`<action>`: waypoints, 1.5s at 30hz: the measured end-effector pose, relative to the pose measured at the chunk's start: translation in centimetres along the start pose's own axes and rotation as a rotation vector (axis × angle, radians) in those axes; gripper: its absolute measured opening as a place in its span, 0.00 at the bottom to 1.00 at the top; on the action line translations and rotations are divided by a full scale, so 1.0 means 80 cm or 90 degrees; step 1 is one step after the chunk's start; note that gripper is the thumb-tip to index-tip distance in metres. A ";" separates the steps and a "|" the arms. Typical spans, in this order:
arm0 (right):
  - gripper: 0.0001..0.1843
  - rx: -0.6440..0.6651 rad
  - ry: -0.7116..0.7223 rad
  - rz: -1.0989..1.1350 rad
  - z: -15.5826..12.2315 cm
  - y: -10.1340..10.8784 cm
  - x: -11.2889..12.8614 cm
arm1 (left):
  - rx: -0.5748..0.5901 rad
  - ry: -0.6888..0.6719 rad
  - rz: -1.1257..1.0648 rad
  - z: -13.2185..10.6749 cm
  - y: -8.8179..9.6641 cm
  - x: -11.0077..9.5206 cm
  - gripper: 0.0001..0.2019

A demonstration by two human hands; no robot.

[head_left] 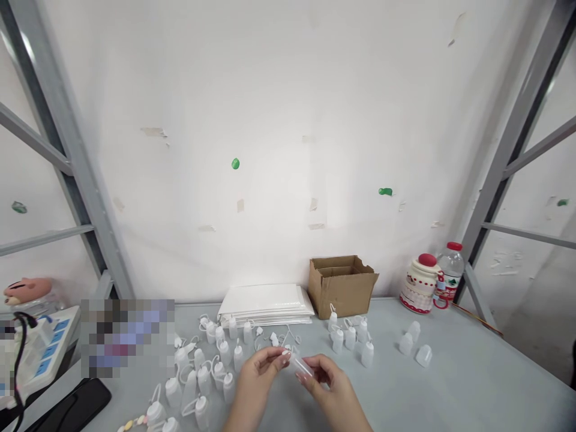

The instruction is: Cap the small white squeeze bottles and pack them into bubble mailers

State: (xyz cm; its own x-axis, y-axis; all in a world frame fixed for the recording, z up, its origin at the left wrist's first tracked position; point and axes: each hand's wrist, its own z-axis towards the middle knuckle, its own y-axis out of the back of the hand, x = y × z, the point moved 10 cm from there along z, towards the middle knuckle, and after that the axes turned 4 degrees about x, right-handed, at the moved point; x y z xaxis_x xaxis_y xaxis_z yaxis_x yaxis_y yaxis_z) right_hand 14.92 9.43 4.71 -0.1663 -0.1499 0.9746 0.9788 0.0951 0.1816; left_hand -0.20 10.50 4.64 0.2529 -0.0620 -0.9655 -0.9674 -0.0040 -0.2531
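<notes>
Between my hands is a small translucent plastic bottle (300, 365), tilted, its top toward the left. My right hand (327, 384) grips the bottle's body. At its top end, my left hand (263, 375) pinches a small white cap (287, 353); whether the cap is seated on the neck cannot be made out. Loose white caps with loops (274, 339) lie just beyond my hands. Left of my left hand stand many capped bottles (204, 379) with looped straps. A smaller group of capped bottles (350, 338) stands beyond my right hand.
Several translucent pieces (405, 343) sit at the right. At the back are a white flat stack (265, 300), an open cardboard box (342, 294), a decorated jar (419, 288) and a water bottle (451, 267). A phone (74, 408) and power strip (54, 348) lie left.
</notes>
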 end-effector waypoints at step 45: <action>0.19 0.023 0.025 0.079 -0.006 -0.014 -0.015 | 0.077 0.036 -0.099 -0.008 -0.015 0.008 0.16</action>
State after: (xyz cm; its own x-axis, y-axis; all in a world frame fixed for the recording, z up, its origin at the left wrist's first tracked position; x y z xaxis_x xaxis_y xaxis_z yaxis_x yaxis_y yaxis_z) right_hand 14.12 9.05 3.26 -0.0384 -0.1738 0.9840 0.9864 0.1510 0.0652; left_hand 1.12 9.83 4.34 0.3944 -0.1254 -0.9103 -0.9075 0.1025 -0.4073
